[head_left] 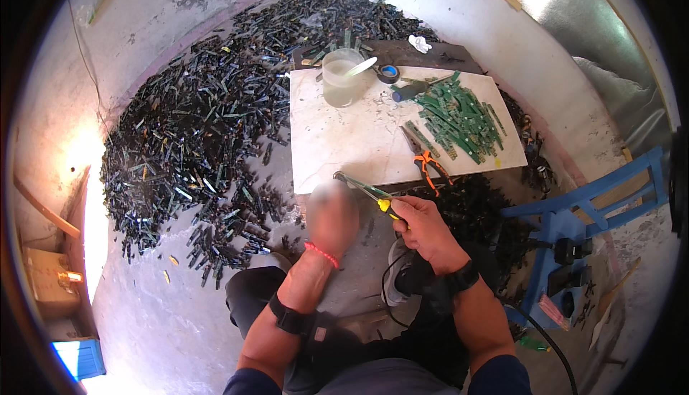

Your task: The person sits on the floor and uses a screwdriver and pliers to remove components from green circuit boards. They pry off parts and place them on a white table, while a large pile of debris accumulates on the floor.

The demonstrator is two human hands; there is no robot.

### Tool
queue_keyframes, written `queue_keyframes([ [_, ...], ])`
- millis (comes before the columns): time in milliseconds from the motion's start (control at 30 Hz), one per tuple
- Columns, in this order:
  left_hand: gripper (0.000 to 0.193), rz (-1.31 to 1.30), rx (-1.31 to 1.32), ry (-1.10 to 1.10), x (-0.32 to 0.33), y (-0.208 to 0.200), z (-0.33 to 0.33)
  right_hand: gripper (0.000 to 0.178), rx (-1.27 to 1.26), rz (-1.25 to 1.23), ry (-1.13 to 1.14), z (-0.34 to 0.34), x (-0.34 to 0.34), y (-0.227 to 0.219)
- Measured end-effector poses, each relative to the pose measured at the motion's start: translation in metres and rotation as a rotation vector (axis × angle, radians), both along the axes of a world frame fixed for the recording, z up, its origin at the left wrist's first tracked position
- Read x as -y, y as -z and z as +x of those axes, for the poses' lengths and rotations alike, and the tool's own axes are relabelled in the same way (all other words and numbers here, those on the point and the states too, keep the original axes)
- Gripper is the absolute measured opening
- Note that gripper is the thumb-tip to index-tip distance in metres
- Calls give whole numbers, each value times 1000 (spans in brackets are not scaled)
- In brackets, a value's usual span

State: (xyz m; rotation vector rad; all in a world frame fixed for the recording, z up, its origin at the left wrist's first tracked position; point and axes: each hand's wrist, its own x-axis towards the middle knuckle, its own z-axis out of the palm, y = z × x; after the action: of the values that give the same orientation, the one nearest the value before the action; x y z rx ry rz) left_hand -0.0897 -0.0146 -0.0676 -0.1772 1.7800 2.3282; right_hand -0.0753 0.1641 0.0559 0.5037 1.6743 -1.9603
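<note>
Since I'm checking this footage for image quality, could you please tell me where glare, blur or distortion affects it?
Head view: glare washes out part of the left wall and brightens the silvery sheet; head view: the left hand is smeared by blur, while the right hand looks clearer; head view: fisheye curvature, with dark corners.

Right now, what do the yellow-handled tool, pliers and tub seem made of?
Yellow-handled tool: opaque yellow-black grip suggests plastic; shiny shaft, probably metal.
Pliers: dull grey head, likely steel; orange-black handles, perhaps plastic or rubber.
Tub: cloudy translucent wall suggests plastic, possibly glass.
</note>
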Motion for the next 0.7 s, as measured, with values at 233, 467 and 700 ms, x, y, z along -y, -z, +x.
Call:
queue_keyframes([
  [233,29,-378,92,-1,-4,15,-2,22,-183,103,-11,-3,-2,13],
  [467,22,-410,8,-116,-6,42,-9,22,-793,813,-82,18,33,27],
  [700,48,-22,272,-122,-17,-58,7,19,117,-112,-7,9,-1,-1],
])
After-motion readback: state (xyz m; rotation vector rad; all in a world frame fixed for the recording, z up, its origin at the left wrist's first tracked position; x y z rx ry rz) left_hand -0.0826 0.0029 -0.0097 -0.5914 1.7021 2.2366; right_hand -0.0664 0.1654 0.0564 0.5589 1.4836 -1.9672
